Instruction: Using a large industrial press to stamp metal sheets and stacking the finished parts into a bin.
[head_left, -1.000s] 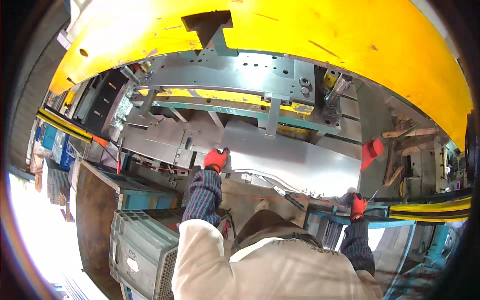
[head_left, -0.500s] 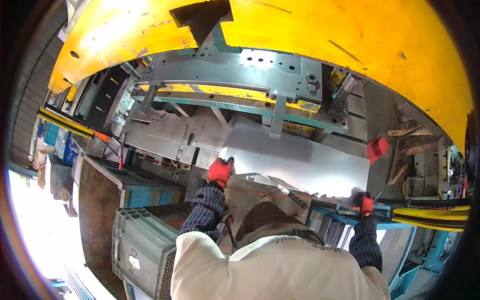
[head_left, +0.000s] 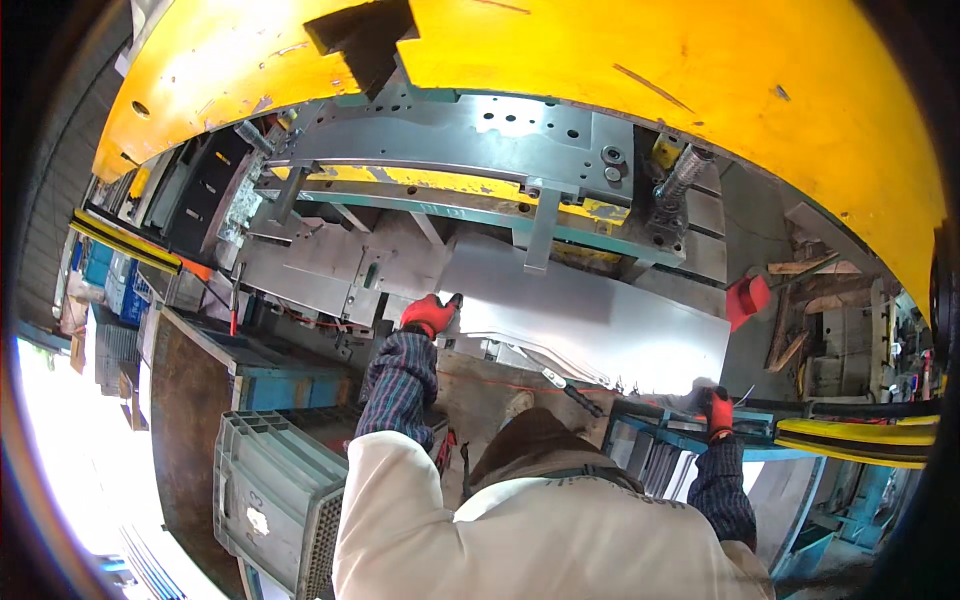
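Observation:
A wide, shiny metal sheet [head_left: 590, 315] lies in front of the press die, its near edge wavy. Below that edge, in the middle, thin layered edges show, perhaps of other sheets. My left hand [head_left: 431, 315], in a red and black glove, grips the sheet's left end with the fingers closed on its edge. At the near right corner, my right hand [head_left: 717, 408], gloved the same way, is closed on the sheet; its fingertips are partly blurred. The steel die [head_left: 450, 140] stands just beyond, with a flat metal bar [head_left: 542, 232] reaching down over the sheet's far edge.
A yellow press frame [head_left: 560, 50] arches overhead. Grey plastic crates [head_left: 275, 490] stand at the near left, beside a rusty-sided bin [head_left: 195, 400]. A blue metal rack [head_left: 640, 430] is below my right hand. A red object [head_left: 748, 298] sits right of the sheet, and a coiled spring post [head_left: 685, 178] beyond.
My left hand has moved slightly up and left relative to my body, with the sheet's left end. More layered edges show under the near edge. The whole view has shifted a little.

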